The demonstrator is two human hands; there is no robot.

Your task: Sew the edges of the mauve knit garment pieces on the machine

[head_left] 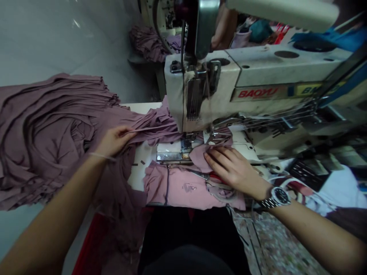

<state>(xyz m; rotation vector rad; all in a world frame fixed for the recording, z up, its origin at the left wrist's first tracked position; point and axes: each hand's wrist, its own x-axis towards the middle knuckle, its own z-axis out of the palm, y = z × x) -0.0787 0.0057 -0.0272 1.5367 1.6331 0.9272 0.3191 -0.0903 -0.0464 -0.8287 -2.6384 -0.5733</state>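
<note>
My left hand is closed on the edge of a mauve fabric piece, which stretches in narrow folds toward the needle area of an industrial sewing machine. Flat on a smaller mauve fabric panel, just right of the presser foot, rests my right hand with its fingers extended. Part of that panel is hidden beneath the fingers. Several threads run down to the needles. Below the right hand, scissors or snips, partly covered, lie on a pink cloth along the table's front edge.
A big heap of mauve fabric pieces fills the left side. More mauve fabric is piled by another machine behind. White cloth lies at right. A person's arm shows behind the machine.
</note>
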